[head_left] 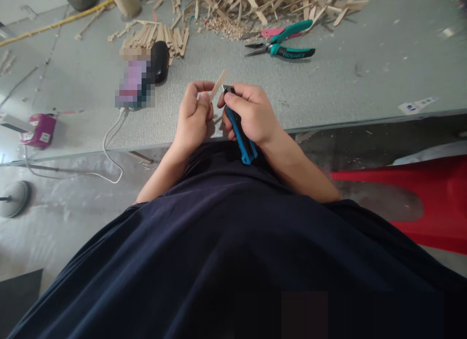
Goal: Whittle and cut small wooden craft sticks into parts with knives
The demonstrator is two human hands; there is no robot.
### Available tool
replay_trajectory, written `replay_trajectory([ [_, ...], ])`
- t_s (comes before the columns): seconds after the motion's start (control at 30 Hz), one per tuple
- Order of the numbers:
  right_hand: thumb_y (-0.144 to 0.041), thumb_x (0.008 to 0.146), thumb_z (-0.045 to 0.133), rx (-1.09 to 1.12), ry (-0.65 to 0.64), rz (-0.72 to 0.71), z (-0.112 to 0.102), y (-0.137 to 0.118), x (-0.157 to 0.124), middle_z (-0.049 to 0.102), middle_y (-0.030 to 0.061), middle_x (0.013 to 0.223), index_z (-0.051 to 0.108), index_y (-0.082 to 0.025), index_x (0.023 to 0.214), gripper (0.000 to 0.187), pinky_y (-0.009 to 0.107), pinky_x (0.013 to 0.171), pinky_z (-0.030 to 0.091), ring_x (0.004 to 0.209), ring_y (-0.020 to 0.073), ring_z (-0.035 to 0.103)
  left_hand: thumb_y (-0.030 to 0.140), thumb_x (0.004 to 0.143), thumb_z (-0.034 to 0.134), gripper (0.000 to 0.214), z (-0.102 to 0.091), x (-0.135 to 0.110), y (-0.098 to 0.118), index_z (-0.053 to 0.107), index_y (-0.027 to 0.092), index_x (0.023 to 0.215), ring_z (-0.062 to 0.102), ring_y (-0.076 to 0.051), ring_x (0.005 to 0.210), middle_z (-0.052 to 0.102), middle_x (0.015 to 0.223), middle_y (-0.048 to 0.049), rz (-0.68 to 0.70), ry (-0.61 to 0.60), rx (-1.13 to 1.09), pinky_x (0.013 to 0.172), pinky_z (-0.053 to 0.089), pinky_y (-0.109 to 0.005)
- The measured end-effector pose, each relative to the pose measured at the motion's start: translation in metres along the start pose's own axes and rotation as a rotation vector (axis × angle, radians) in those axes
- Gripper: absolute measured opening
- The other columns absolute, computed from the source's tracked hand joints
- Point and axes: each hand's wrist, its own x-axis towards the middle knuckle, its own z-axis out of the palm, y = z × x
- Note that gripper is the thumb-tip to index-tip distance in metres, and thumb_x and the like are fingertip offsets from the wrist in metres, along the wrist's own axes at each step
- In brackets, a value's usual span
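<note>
Stick (219, 83) held over table (350, 81) in left hand (194, 113), knife (239, 130) gripped in right hand (256, 116). Some cutting is judged done from shavings (228, 29); which piled sticks (257, 10) are left cannot be told.

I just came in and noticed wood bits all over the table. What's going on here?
The left hand pinches a flat wooden stick, while the right hand grips a blue-and-black utility knife, its metal tip close to the stick. On the table beyond lie needle-nose pliers, wood shavings and a heap of loose sticks.
</note>
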Motion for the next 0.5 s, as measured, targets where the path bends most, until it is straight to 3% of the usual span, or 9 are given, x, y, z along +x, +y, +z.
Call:
replay_trajectory([
  [0.1,-0.043,0.104,0.062,0.006,-0.007,-0.003,-0.001,0.0,0.0,0.056,-0.0047,0.057,0.058,-0.024,0.09,0.023,0.023,0.036,0.038,0.04,0.0116,0.052,0.077,0.096,0.059,0.051,0.0,0.0,0.001,0.058,0.029,0.112,0.033,-0.006,0.048,0.034,0.054,0.01,-0.065,0.001,-0.034,0.049,0.026,-0.026],
  [0.2,-0.046,0.104,0.063,0.007,-0.015,0.005,0.0,0.001,0.0,0.056,-0.005,0.058,0.058,-0.024,0.093,0.025,0.023,0.038,0.04,0.04,0.011,0.051,0.078,0.095,0.06,0.055,0.003,-0.002,0.009,0.059,0.025,0.108,0.044,-0.007,0.047,0.046,0.055,0.0092,-0.094,-0.012,-0.028,0.049,0.031,-0.026],
  [0.4,-0.043,0.105,0.06,-0.022,0.018,0.019,0.002,-0.001,-0.001,0.054,-0.0058,0.059,0.059,-0.025,0.102,0.019,0.022,0.039,0.041,0.04,0.0107,0.049,0.066,0.1,0.064,0.043,0.007,-0.004,0.016,0.051,0.025,0.096,0.047,-0.005,0.038,0.062,0.06,0.0082,-0.139,0.011,-0.058,0.04,0.027,-0.023],
  [0.5,-0.038,0.105,0.058,-0.04,-0.004,0.006,0.002,-0.002,-0.003,0.054,-0.0053,0.058,0.059,-0.025,0.101,0.014,0.023,0.037,0.039,0.04,0.0115,0.049,0.064,0.1,0.065,0.041,0.007,-0.005,0.016,0.05,0.026,0.096,0.049,-0.006,0.037,0.062,0.057,0.0088,-0.12,0.016,-0.073,0.039,0.03,-0.022],
])
